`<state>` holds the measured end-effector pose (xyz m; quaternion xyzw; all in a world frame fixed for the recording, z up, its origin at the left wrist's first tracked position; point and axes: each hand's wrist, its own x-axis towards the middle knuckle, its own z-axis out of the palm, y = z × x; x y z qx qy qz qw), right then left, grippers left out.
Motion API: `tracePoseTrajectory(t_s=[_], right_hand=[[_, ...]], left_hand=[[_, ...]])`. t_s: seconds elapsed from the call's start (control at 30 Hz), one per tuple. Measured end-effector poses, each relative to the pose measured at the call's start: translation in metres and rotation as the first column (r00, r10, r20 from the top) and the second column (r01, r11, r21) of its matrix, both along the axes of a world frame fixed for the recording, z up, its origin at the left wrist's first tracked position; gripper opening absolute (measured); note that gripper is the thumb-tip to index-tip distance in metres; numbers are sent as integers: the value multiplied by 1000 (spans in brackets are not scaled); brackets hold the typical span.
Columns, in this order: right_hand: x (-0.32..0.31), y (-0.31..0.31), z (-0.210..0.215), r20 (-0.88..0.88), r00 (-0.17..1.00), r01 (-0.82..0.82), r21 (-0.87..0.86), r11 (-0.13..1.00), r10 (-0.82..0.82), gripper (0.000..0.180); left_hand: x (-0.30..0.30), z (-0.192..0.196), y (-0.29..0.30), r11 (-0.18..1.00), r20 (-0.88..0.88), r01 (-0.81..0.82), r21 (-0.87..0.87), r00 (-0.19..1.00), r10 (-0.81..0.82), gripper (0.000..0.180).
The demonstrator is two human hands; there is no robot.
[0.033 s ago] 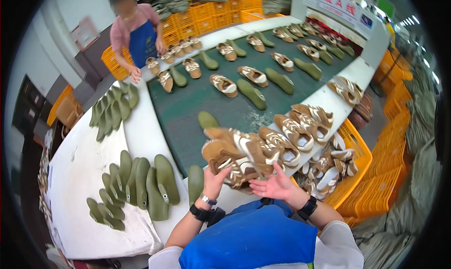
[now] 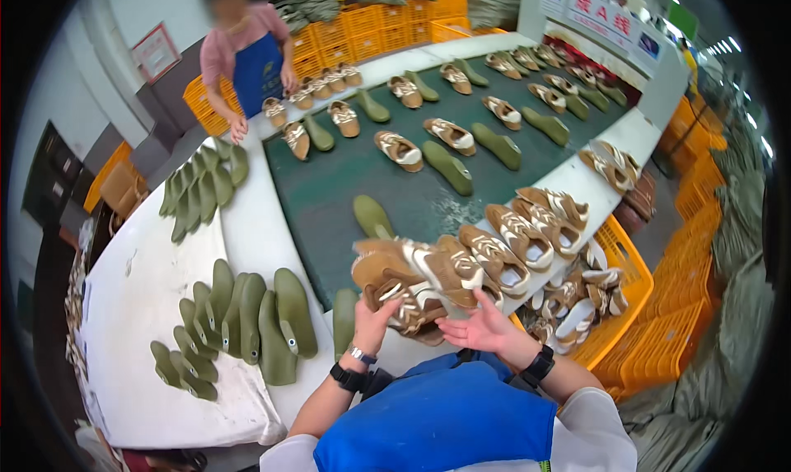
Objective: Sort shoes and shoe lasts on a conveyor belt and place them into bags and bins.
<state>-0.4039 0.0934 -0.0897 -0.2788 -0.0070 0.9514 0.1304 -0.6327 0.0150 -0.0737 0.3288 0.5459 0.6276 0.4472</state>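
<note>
A brown-and-white shoe (image 2: 405,309) is gripped by the fingers of the left hand (image 2: 371,328), thumb laid over its near side, while the right hand (image 2: 488,330) is held palm up and unclosed, its fingers pointed leftward at the same shoe; whether it is touched by them cannot be told. Just beyond, a second brown-and-white shoe (image 2: 441,266) is seen tilted, its long axis slanted from upper left to lower right, its right end brought close above the right thumb, so the right hand is the nearer one there. What supports it is hidden. Close beside the left wrist, a green shoe last (image 2: 344,317) is partly covered. To the right, a row of shoes (image 2: 521,235) is lined along the white table (image 2: 577,161), with an orange crate (image 2: 636,258) filled below. Farther left, upright lasts (image 2: 247,315) are clustered; across the green surface (image 2: 329,196), a co-worker (image 2: 255,68) is seen.
</note>
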Motion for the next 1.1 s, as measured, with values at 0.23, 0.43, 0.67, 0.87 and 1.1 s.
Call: tracePoseTrajectory(t_s=[0.23,0.43,0.67,0.87,1.1], right_hand=[[-37,14,-12,839,513,-857,488,-167,-180,21],[-127,79,9,364,812,-549,208,-810,-457,60],[-171,156,-39,593,669,-563,11,-826,-448,55],[-207,175,20,794,562,-735,351,-581,-231,55],[-303,175,1,688,657,-754,608,250,309,60]], left_hand=[[-61,-51,-52,978,380,-9,-208,921,89,38],[-60,-95,-41,935,8,-160,-317,985,171,69],[-62,-71,-47,889,-255,-165,-428,965,56,101],[-46,-61,-69,922,-739,-279,-269,673,-11,69],[-55,-57,-85,918,-874,-145,-369,389,-290,64]])
